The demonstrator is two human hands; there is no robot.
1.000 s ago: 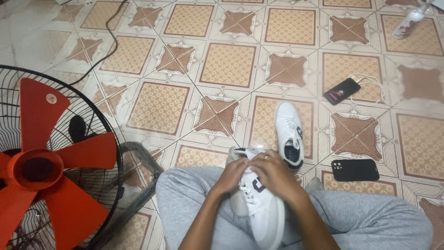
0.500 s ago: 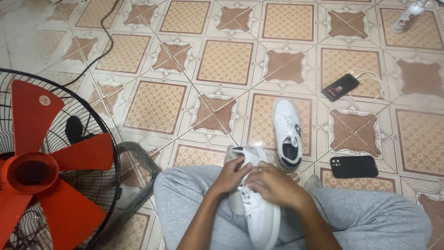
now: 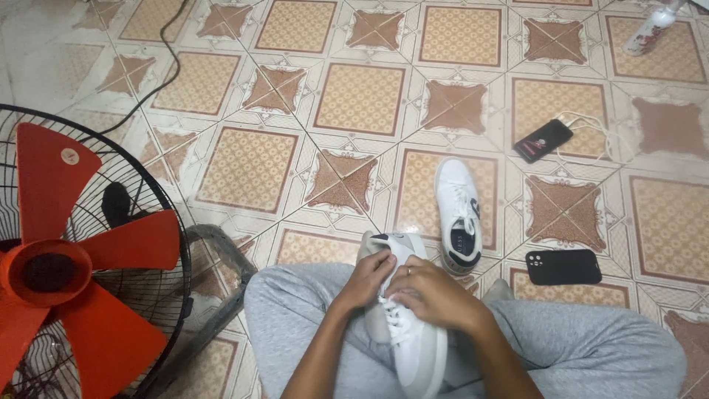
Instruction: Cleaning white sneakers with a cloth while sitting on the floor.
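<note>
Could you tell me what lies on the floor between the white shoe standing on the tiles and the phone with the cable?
Only bare patterned tile separates the white shoe from the phone, in the head view.

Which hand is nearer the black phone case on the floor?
Right. The right hand on the held sneaker lies closer to the black phone case; the left hand is farther away.

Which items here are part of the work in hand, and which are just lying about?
In hand: white shoe on the lap, held by left hand and right hand; matching shoe on the floor.

Lying about: red fan, two phones, spray bottle.
</note>
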